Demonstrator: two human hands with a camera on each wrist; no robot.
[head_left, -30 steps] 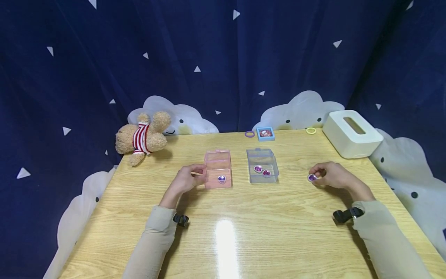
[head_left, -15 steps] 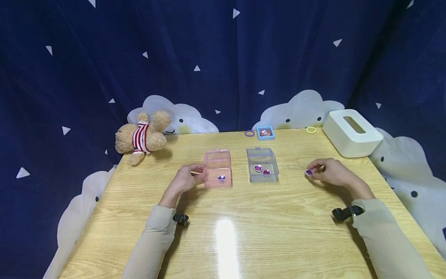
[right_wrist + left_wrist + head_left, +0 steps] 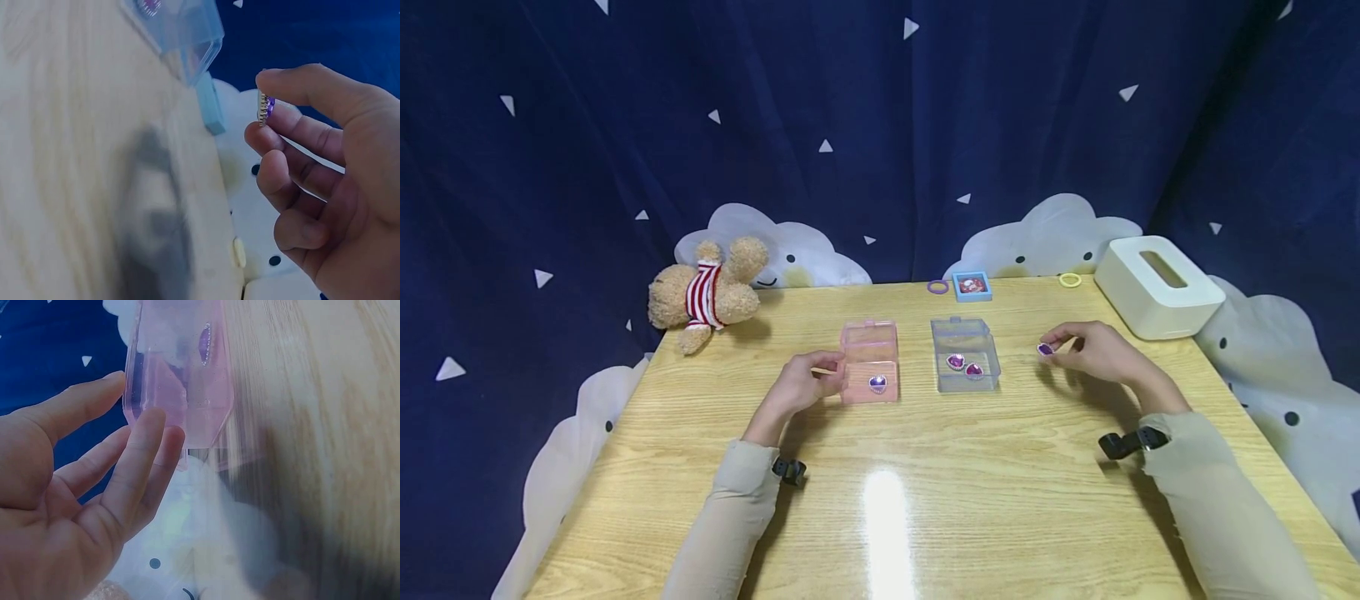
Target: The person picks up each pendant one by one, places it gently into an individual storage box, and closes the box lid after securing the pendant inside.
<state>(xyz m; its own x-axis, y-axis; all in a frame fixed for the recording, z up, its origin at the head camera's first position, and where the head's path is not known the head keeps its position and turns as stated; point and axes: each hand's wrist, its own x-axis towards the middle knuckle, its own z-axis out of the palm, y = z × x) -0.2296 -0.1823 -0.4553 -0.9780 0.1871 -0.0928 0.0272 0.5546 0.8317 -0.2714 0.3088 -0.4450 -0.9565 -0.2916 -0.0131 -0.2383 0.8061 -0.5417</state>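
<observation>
Now, right hand (image 3: 1093, 354): thumb and fingertips pinch the purple gem (image 3: 1045, 350) narrowly by its edge, likely for fine control.
Purple gem: raised above the table (image 3: 1000, 483), right of the grey-blue box (image 3: 947, 383), apart from it.
Left hand (image 3: 805, 383): thumb and fingers apart at the pink box (image 3: 856, 394)'s left edge, presumably steadying it; pressure cannot be told.
Lids (image 3: 869, 335): tipped back, probably for access; blue-purple gem (image 3: 877, 383) in the pink box, two magenta gems (image 3: 973, 371) in the grey-blue.
Since half a second ago: right hand and purple gem have shifted leftward and farther across the table; left hand looks unmoved.
</observation>
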